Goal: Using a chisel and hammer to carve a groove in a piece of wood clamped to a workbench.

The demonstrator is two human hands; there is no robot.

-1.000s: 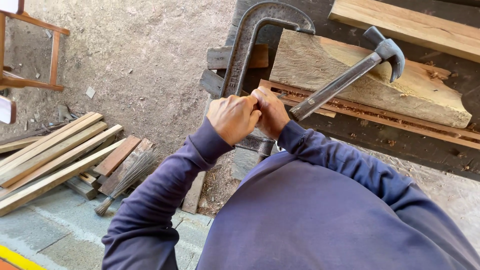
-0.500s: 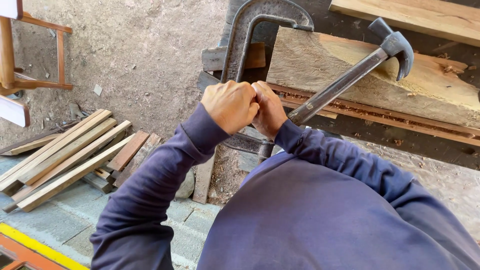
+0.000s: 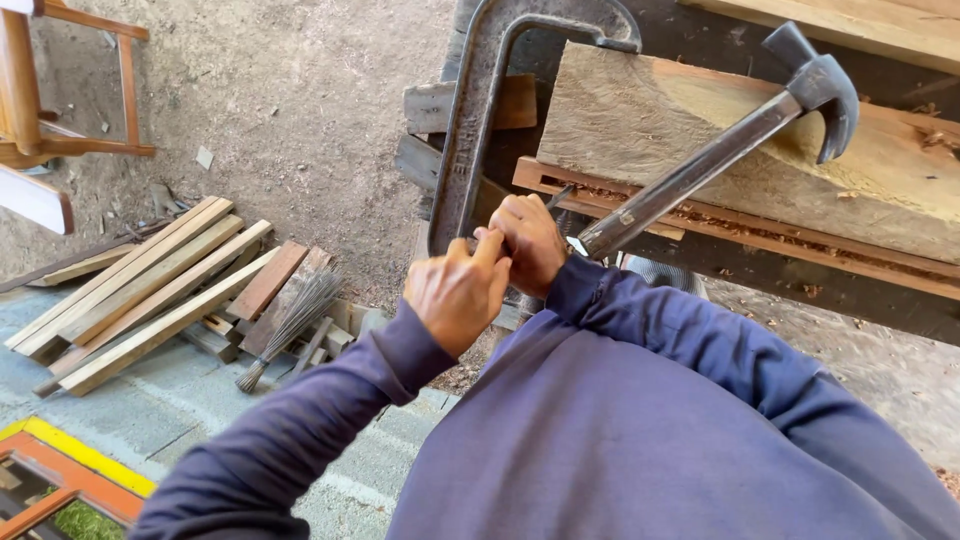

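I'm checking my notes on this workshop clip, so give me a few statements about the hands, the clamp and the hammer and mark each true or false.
1. A big metal C-clamp grips the thick wooden slab. True.
2. The hammer lies on the ground. False: it rests across the slab, its head up at the far end.
3. Both hands work at the clamp's lower end. True: the left hand and the right hand are together there.
4. The wooden strips are stacked on the slab. False: they lie on the ground to the left, beside a small broom.
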